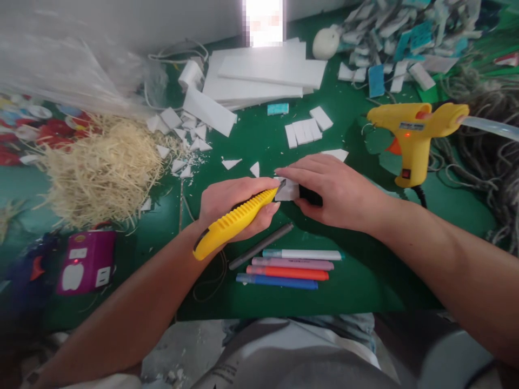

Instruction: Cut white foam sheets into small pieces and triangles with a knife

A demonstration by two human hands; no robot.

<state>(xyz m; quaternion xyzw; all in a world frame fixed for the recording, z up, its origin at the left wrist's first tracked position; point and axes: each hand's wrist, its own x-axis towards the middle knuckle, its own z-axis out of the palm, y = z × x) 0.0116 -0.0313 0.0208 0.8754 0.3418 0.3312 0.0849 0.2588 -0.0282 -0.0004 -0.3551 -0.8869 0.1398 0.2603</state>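
My left hand point(219, 200) is closed around a yellow box cutter point(233, 222), whose blade tip meets a small white foam piece point(289, 191). My right hand point(338, 186) grips that foam piece from the right, its fingers over the top and thumb below. Part of the piece is hidden by the fingers. Just beyond the hands lie small foam triangles point(254, 169) and a row of white foam rectangles point(302, 132). A grey pen point(261, 246) and several coloured markers point(290, 273) lie on the near side.
A yellow glue gun point(416, 129) with a lit red light stands at right. White foam sheets point(263, 70) are stacked at the back. Straw point(105, 167) and a magenta box point(86, 262) sit at left. Grey cord point(486, 156) and a scrap pile point(405, 32) lie right.
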